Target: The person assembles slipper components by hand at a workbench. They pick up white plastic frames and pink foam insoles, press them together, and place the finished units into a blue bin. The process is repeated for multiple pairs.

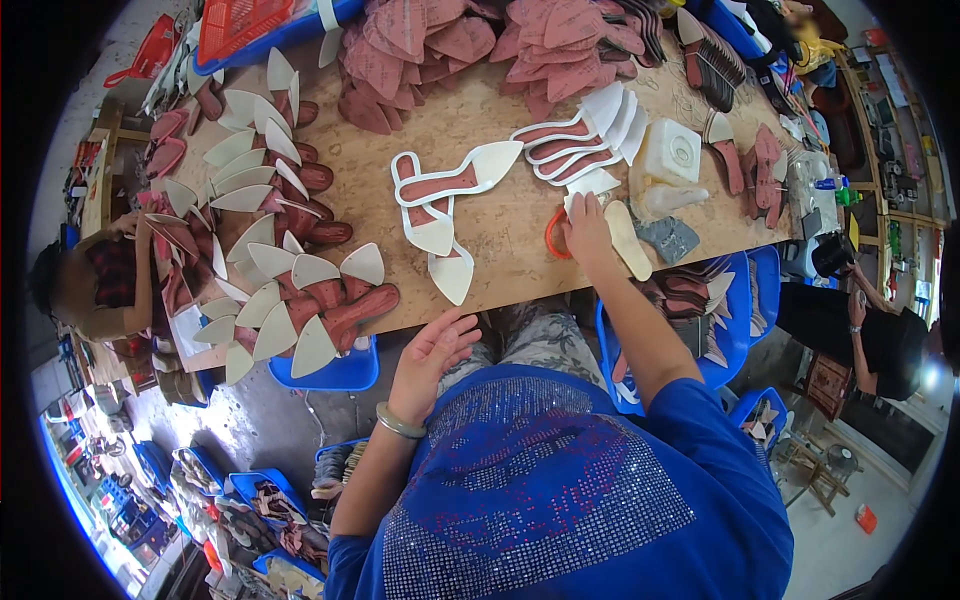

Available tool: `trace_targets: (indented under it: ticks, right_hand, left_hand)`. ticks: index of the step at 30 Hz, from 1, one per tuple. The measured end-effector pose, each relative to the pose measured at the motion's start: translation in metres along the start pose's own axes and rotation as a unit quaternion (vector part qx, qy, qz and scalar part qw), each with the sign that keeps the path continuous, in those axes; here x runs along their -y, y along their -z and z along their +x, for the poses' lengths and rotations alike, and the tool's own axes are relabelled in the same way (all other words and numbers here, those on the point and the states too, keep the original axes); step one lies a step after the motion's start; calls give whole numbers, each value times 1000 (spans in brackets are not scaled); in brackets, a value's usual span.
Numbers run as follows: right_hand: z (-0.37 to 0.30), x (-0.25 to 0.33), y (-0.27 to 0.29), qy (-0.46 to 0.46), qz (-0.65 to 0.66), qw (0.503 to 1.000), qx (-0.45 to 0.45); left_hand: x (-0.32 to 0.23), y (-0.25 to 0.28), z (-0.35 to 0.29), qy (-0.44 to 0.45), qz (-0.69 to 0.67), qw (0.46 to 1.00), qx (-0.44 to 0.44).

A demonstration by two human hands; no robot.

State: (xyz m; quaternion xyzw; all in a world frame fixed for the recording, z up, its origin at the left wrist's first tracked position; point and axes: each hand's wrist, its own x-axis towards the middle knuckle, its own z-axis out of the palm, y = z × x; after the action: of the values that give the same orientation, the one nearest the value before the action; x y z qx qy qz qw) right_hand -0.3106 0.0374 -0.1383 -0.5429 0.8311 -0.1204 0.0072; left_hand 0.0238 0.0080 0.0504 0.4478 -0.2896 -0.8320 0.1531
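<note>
Wooden worktable as landmark, spanning the view. Along its far edge, heaps of reddish-brown sole pieces, dumped loose as bulk stock. Down its left side, rows of pointed white insoles on reddish shoe forms, overlapped like tiles, likely to keep finished pairs in order. At its middle, three white-rimmed pointed insoles laid apart from the rest, within easy reach. Toward its right, a fanned stack of the same insoles, tips spread so each lifts off singly. Beside that stack, a white plastic tub.

At the near edge, right of middle, right hand pressed flat on a white insole, fingers extended forward, nothing gripped; orange ring just beside its thumb, pale insole on its other side.

Below the near edge, off the board, left hand open, palm up, fingers loosely curled, empty.
</note>
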Motion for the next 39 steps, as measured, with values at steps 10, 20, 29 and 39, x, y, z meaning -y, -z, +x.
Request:
trace_targets:
  ticks: [10,20,29,39]
  right_hand:
    - [-28,66,90,-190,421,884,70]
    - [-72,125,163,-38,517,854,51]
    - [-92,128,220,50,542,830,122]
    - [-109,108,267,-63,665,720,189]
  left_hand:
    - [26,-35,28,-46,78,994,69]
    - [28,-77,15,-236,131,962,34]
    - [29,-107,-17,-250,56,966,-28]
    - [34,-136,-47,-412,405,809,-103]
